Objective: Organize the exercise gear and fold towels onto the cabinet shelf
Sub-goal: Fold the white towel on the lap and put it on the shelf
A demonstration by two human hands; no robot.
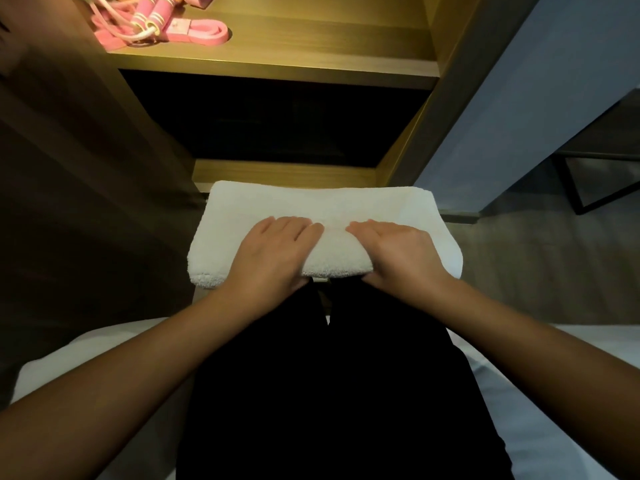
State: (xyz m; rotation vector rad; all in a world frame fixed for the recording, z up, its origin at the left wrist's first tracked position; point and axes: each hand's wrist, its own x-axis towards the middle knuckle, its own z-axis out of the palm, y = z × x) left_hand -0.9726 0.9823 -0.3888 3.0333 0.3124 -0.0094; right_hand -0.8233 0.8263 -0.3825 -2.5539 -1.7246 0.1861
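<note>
A folded white towel [346,202] lies across my lap, in front of the wooden cabinet. My left hand [273,251] and my right hand [398,251] lie side by side on its near half. Their fingers are flat on top, and the thumbs are tucked under the near edge, so each hand pinches the towel. On the lit cabinet shelf [311,46] above, at its left end, lie a pink jump rope [149,19] and a pink flat band [201,31].
Below the lit shelf is a dark open compartment [277,123]. A dark wooden panel runs along the left and a pale wall along the right. A dark-framed object [606,181] stands on the floor at the right. I sit on a white bed [554,393].
</note>
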